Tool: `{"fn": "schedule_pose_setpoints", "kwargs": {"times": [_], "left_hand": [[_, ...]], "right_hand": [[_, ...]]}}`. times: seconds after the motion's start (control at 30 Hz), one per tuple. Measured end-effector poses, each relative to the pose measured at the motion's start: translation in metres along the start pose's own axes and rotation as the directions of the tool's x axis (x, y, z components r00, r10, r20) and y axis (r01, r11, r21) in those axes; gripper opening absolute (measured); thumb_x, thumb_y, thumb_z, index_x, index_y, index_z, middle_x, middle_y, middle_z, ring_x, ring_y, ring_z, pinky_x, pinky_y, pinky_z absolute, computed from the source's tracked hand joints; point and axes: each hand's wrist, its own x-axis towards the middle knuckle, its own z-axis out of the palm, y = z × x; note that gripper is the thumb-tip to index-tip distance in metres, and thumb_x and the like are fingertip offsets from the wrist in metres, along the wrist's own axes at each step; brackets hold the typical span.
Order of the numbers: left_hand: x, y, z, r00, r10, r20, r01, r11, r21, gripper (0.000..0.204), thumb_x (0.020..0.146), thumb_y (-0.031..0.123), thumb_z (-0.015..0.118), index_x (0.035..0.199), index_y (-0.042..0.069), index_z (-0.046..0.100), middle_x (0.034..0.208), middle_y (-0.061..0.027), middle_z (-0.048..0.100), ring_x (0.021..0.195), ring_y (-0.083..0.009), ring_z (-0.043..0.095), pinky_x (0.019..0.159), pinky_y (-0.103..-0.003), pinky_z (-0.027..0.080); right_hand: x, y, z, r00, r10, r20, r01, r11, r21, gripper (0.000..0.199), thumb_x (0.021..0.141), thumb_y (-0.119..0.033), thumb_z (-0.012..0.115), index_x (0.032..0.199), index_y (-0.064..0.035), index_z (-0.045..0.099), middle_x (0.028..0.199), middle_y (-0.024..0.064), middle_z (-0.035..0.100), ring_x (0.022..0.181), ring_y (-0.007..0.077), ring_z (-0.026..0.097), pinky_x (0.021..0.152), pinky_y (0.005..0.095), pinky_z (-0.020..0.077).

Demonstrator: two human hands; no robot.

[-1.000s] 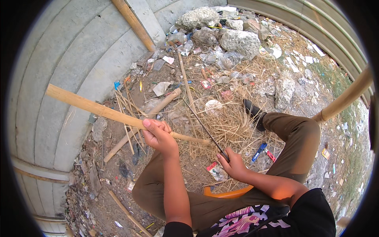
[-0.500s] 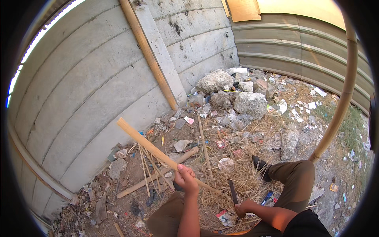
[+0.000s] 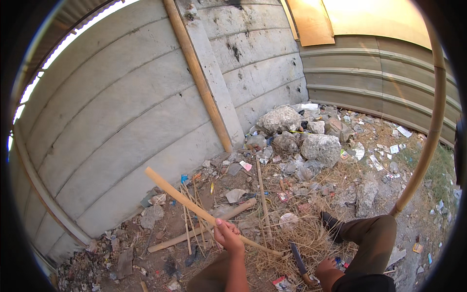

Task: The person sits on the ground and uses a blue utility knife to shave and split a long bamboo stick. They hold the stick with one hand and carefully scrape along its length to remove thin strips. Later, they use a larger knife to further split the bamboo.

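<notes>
My left hand (image 3: 227,236) is closed round a long split bamboo strip (image 3: 182,198). The strip slants from the upper left down to the dry straw (image 3: 272,238), where its thinner end rests. A knife (image 3: 297,258) with a dark blade and a wooden handle lies tilted at the straw's right edge, tip pointing up and left. Right beside its handle is my right hand (image 3: 327,268), low and close to my leg. The handle shows uncovered, and the right fingers are partly hidden, so their grip is unclear.
A bamboo pole (image 3: 199,237) and several thin bamboo slivers (image 3: 188,226) lie left of the straw. Another stick (image 3: 262,194) lies beyond. Concrete rubble (image 3: 321,148) and litter sit by the grey wall (image 3: 121,131). An upright bamboo pole (image 3: 430,141) stands right of my knee.
My right hand has shifted right from around the knife handle, which now shows. The knife sits lower and is turned slightly. My left hand still holds the bamboo strip. The view has tilted upward.
</notes>
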Motion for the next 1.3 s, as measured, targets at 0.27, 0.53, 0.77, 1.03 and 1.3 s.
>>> {"fn": "schedule_pose_setpoints", "kwargs": {"times": [0.27,0.53,0.77,1.03,1.3], "left_hand": [[0.000,-0.006,0.002,0.999,-0.028,0.041,0.029,0.999,-0.017,0.048,0.106,0.051,0.044,0.078,0.012,0.037,0.060,0.0039,0.031,0.046,-0.0054,0.026,0.042,-0.024,0.023],[0.011,0.003,-0.019,1.000,-0.015,0.017,0.014,1.000,0.008,0.048,0.106,0.051,0.045,0.079,0.012,0.038,0.060,0.0041,0.030,0.047,-0.0054,0.027,0.043,-0.023,0.023],[0.007,0.006,-0.005,0.996,-0.077,0.044,0.079,0.996,-0.040,0.051,0.104,0.057,0.043,0.080,0.012,0.039,0.060,0.0040,0.030,0.048,-0.0055,0.028,0.044,-0.022,0.023],[0.008,0.074,-0.003,0.995,0.078,0.064,-0.048,0.922,-0.384,0.063,0.102,0.068,0.029,0.076,0.012,0.041,0.057,0.0020,0.030,0.047,-0.0085,0.025,0.046,-0.025,0.023],[-0.026,0.142,0.010,0.859,0.449,0.246,-0.247,0.784,-0.569,0.064,0.105,0.056,0.018,0.062,0.013,0.036,0.048,-0.0004,0.030,0.044,-0.0126,0.019,0.065,-0.035,0.033]], "right_hand": [[0.055,0.057,0.044,0.878,-0.431,0.206,0.458,0.636,-0.621,0.046,0.099,-0.033,0.053,0.140,-0.0112,0.056,0.147,0.0203,0.044,0.136,0.0488,0.040,0.097,0.0691,0.0347],[0.041,0.008,0.031,0.779,-0.397,0.486,0.628,0.493,-0.603,0.045,0.096,-0.029,0.058,0.136,-0.0087,0.060,0.132,0.0191,0.063,0.125,0.0446,0.055,0.094,0.0700,0.0366],[0.084,-0.013,-0.011,0.755,-0.286,0.590,0.506,0.826,-0.247,0.040,0.089,-0.027,0.066,0.122,-0.0051,0.068,0.115,0.0147,0.071,0.103,0.0292,0.070,0.083,0.0489,0.0530],[0.010,-0.101,-0.208,0.680,-0.569,0.462,0.727,0.442,-0.525,0.037,0.077,-0.021,0.068,0.112,-0.0118,0.075,0.112,0.0089,0.073,0.104,0.0283,0.071,0.078,0.0466,0.0537],[-0.072,-0.099,-0.270,0.439,-0.873,0.214,0.310,0.371,0.875,0.034,0.098,-0.035,0.062,0.118,-0.0083,0.070,0.096,0.0089,0.072,0.048,0.0090,0.048,0.044,0.0261,0.0398]]}}
